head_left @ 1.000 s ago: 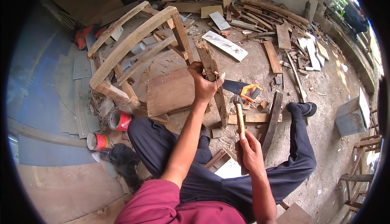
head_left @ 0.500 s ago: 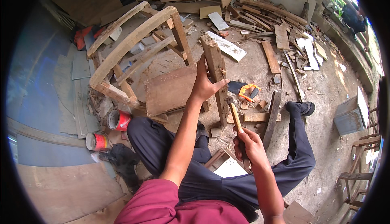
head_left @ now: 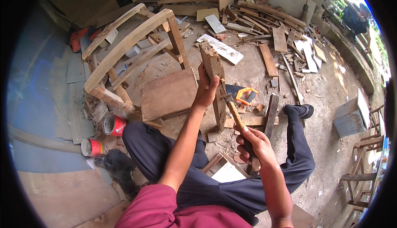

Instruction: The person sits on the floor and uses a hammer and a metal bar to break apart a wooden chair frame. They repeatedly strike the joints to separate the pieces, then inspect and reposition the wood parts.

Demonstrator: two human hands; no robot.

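A rough, splintered wooden board (head_left: 215, 79) stands tilted in front of me, its upper end chipped and dirty. My left hand (head_left: 206, 88) is closed around its left edge, the thumb lying across the face. In my right hand (head_left: 255, 145) is a hammer (head_left: 234, 113) with a wooden handle, darker toward the grip. Its small dark head touches or almost touches the board's right edge; which one I cannot tell. Just behind the board, on the floor, lies a handsaw (head_left: 247, 95) with an orange and black handle.
A curved wooden frame (head_left: 124, 42) and a flat panel (head_left: 169, 93) are on the left. Two red paint cans (head_left: 114, 125) stand by my left knee. Scrap wood (head_left: 264, 25) is piled at the back. A grey metal box (head_left: 351, 116) is on the right.
The whole view has shifted slightly. My left thumb has moved from stretching over the board's edge to pointing up along its face. The hammer's head stays by the board's edge.
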